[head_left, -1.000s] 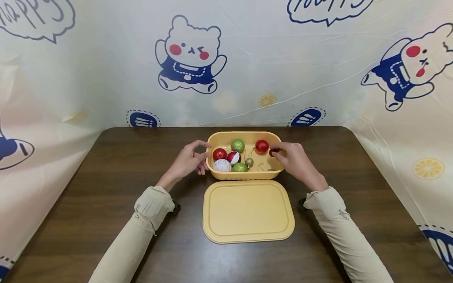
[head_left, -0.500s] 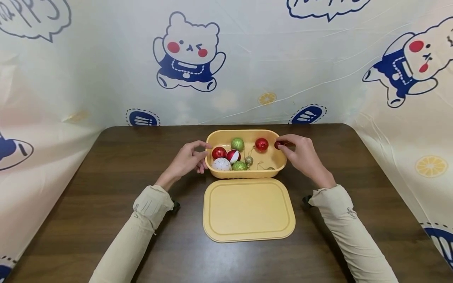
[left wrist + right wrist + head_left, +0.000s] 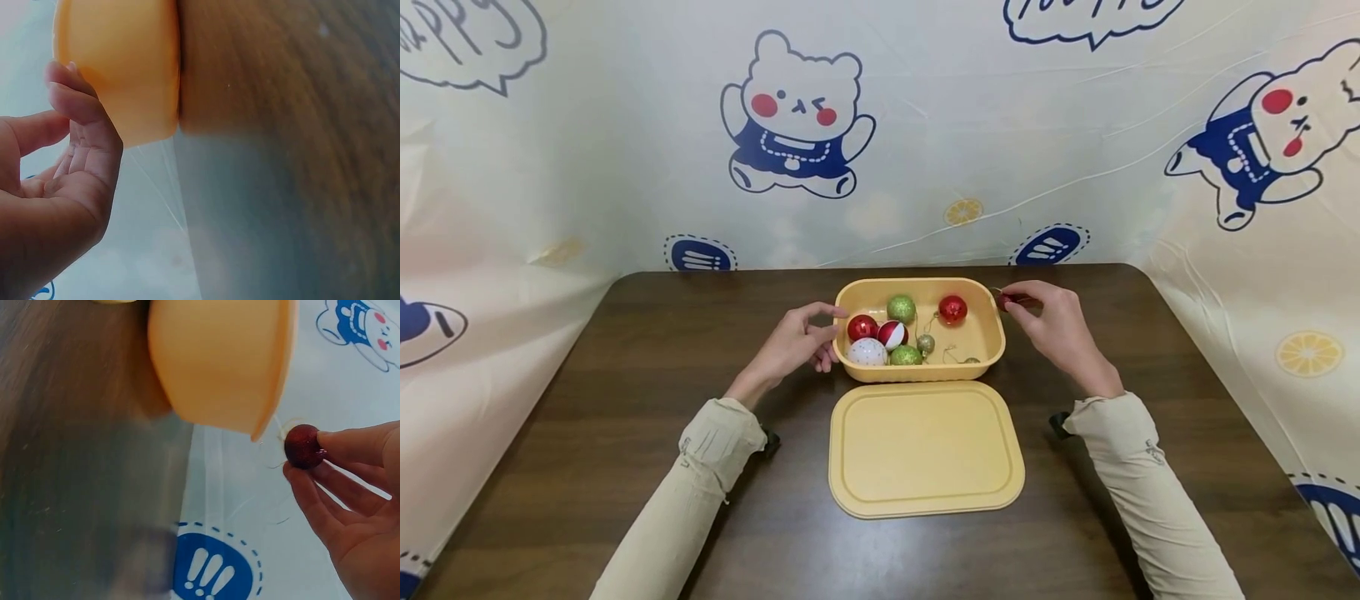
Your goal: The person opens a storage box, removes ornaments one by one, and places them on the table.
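My right hand (image 3: 1054, 321) pinches a small dark red glittery Christmas bauble (image 3: 303, 447) between thumb and fingers, just outside the right end of a yellow plastic box (image 3: 917, 373). A thin hanging thread shows by the bauble. At the box's left end, my left hand (image 3: 797, 340) touches the rim with loosely bent fingers. Inside lie two shiny red baubles (image 3: 952, 310), two green glittery baubles (image 3: 901, 308), a red-and-white bauble (image 3: 892, 334), a white speckled bauble (image 3: 867, 352) and a small gold bauble (image 3: 926, 343). Another small ornament (image 3: 972, 361) by the front wall is mostly hidden.
A flat yellow lid (image 3: 927, 450) lies on the brown wooden table (image 3: 647, 417), directly in front of the box. Behind the table hangs a pale printed curtain (image 3: 925, 142) with cartoon bears, and it also closes off both sides.
My right hand has moved to the right, carrying the dark red bauble from inside the box over its right rim to the outside. The left hand stays at the rim.
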The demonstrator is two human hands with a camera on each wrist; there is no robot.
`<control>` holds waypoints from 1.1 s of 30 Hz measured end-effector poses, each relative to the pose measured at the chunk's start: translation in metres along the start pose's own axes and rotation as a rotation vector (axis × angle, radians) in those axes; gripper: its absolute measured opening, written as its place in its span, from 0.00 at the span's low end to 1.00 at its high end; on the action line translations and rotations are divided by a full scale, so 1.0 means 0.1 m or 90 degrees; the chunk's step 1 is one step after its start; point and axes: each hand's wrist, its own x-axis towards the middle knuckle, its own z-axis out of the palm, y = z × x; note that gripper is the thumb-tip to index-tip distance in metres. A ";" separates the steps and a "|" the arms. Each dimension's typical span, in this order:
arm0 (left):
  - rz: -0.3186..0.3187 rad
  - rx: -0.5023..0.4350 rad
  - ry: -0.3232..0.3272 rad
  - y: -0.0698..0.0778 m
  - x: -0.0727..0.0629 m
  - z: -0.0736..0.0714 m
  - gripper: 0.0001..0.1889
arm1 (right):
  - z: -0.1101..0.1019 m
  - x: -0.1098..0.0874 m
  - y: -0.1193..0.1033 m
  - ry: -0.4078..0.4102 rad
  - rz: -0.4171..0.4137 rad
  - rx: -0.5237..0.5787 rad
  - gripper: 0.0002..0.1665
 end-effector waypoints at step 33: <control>-0.029 -0.027 -0.015 -0.04 0.03 -0.01 0.19 | 0.05 -0.09 0.59 -0.156 0.096 -0.111 0.10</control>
